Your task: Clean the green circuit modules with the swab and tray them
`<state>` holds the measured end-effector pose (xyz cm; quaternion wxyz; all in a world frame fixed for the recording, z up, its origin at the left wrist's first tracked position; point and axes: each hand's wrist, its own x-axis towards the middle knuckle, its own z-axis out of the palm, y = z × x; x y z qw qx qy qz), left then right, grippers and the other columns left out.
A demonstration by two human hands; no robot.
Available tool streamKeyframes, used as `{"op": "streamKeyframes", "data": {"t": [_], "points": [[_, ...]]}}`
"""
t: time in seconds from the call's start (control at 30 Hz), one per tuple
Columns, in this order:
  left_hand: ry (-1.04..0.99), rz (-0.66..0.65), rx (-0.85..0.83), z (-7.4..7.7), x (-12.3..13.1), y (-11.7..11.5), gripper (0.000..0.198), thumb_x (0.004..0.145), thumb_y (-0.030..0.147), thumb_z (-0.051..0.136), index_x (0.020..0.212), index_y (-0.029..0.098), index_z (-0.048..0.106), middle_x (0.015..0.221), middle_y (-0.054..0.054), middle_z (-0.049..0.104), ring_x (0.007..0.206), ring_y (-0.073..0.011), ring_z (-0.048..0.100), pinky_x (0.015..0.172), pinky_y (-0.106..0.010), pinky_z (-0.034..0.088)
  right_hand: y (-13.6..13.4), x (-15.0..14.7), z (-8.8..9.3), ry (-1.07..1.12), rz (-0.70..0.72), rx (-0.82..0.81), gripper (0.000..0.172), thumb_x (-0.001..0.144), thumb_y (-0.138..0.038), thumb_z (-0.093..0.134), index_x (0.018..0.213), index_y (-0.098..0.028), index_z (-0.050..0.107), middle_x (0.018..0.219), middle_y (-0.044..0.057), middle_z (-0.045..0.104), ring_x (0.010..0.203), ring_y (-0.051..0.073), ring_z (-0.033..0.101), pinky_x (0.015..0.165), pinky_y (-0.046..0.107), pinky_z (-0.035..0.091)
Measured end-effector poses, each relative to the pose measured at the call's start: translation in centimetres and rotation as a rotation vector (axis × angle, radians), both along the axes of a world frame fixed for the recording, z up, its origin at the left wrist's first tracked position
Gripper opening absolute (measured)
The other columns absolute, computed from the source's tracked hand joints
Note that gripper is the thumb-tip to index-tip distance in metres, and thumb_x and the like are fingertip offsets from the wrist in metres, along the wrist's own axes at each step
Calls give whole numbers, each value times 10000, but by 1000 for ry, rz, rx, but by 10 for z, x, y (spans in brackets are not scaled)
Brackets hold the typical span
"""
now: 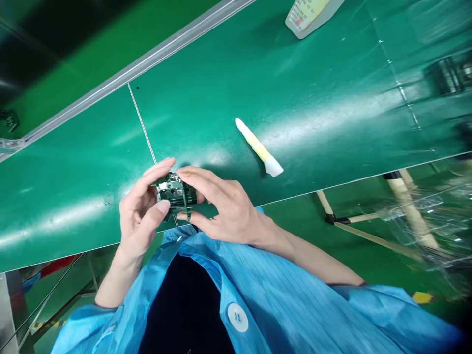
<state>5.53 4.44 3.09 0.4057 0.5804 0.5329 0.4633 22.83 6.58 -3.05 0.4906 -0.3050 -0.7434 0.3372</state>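
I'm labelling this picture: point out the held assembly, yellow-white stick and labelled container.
Held assembly (177,193), head view: middle of its body.
Yellow-white stick (258,147), head view: yellow middle.
Labelled container (307,14), head view: printed label.

green workbench (206,113), light-streaked | grey metal rail (184,37) | green floor (291,221)

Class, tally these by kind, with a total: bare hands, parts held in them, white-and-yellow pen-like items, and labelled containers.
Left hand and right hand: 2
Dark part, held between them: 1
White-and-yellow pen-like item: 1
Labelled container, cut off by the top edge: 1
Total: 5
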Motion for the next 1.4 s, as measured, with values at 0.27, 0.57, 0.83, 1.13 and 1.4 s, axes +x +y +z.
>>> {"op": "streamKeyframes", "data": {"t": [0.27,0.57,0.83,1.13,1.4], "points": [[-76,128,-3,-5,17,-2,96,875,253,682,930,250,761,1077,-47,766,1035,-233,722,888,-381,613,-1,-1,-1,-17,-9,97,529,877,-138,567,1396,-144,467,1405,149,629,1240,227,663,865,311,658],[282,153,133,-8,-57,-26,476,837,285,756,1300,327,657,1410,-48,618,1388,-274,523,1172,-443,442,12,31,-21,-284,-31,-55,491,896,-250,673,1352,-154,518,1340,156,665,1195,297,673,955,458,620],[369,153,-185,-58,-71,-34,754,728,425,866,1390,250,551,1398,-134,615,1367,-312,536,1218,-504,364,14,-3,-17,-333,50,-153,482,852,-185,690,1304,-151,525,1273,160,673,1229,330,589,1013,544,537],[214,176,-62,-60,-57,-40,701,670,589,865,1234,236,642,1215,-107,695,1059,-252,695,883,-342,607,-5,-11,14,-299,8,91,378,958,-151,519,1325,-61,510,1267,173,661,1181,280,622,983,456,608],[108,160,22,-55,-46,-44,679,689,571,862,1252,260,648,1191,-101,713,957,-220,719,724,-245,590,-13,-2,38,-321,-55,198,344,965,-196,567,1304,-140,584,1297,110,677,1141,233,673,1017,387,624]]}}
